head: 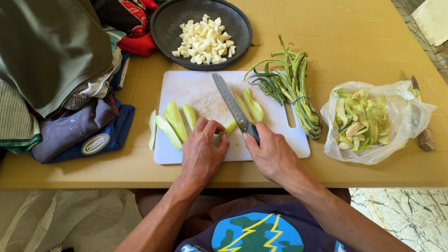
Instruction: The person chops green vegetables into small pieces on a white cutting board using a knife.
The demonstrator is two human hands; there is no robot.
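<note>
A white cutting board (pixel 196 91) lies on the tan table. My right hand (pixel 272 156) grips the black handle of a large knife (pixel 230 101), its blade angled up and left across the board. My left hand (pixel 202 151) presses a pale green vegetable slice (pixel 230 127) against the board beside the blade. Peeled green wedges (pixel 175 122) lie at the board's left end, and two more slices (pixel 252 106) rest to the right of the blade.
A dark round bowl (pixel 164 28) of diced white pieces stands behind the board. A bundle of long beans (pixel 295 84) lies at the right. A clear plastic bag (pixel 401 116) holds peelings; a small knife (pixel 423 126) lies beyond it. Folded clothes (pixel 56 70) pile at the left.
</note>
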